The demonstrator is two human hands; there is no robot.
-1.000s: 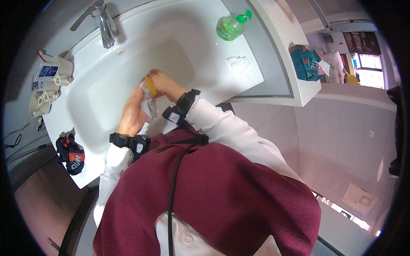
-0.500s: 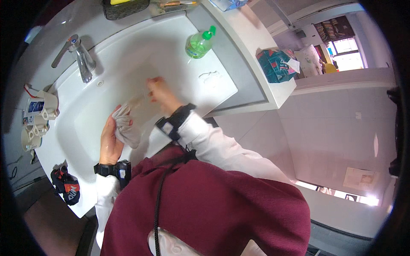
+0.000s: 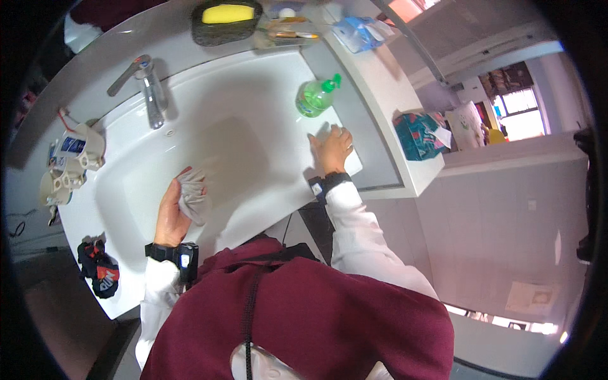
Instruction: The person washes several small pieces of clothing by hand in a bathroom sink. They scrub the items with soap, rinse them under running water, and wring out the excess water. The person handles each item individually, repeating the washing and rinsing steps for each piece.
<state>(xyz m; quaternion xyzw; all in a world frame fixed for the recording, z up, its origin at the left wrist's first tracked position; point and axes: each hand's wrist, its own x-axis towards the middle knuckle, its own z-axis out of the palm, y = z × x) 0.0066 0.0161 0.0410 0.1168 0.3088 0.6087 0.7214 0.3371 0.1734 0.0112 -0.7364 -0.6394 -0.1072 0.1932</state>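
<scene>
My left hand (image 3: 172,214) is closed around a bunched, wet-looking greyish-white cloth (image 3: 193,197) above the left part of the white sink (image 3: 136,183). The cloth's exact kind does not show. Over the sink's right ledge, my right hand (image 3: 332,151) has its thumb and fingers apart. It covers the spot where a whitish, crumpled-looking shape lay; what is under the palm is hidden. Just beyond that hand stands a green pump bottle (image 3: 313,98) of clear green liquid.
A chrome faucet (image 3: 152,95) rises at the sink's back left. White cups (image 3: 88,145) stand along the left side, and a black-and-red fabric item (image 3: 98,269) lies on the front left corner. Behind are a yellow sponge (image 3: 228,14) and a teal package (image 3: 418,136) on a side ledge.
My right hand has moved from beside the cloth rightward to the sink's right ledge. My left hand still holds the cloth. The head view has shifted slightly.
</scene>
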